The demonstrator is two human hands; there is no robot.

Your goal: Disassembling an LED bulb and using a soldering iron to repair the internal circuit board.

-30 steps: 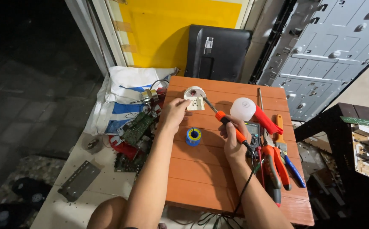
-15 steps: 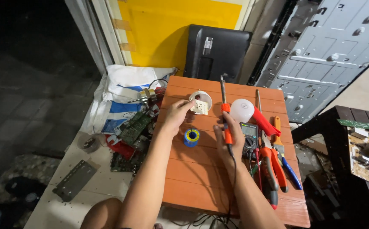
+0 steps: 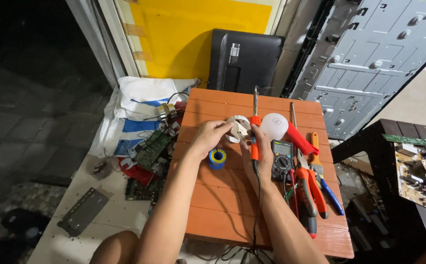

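Two fingers (image 3: 221, 128) pinch white bulb base (image 3: 237, 129).

left hand (image 3: 208, 137) pinching; right hand (image 3: 257, 151) fisted; forearms extended

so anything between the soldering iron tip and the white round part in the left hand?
Nothing visible. The soldering iron in the right hand points up, just beside the white round part held by the left hand.
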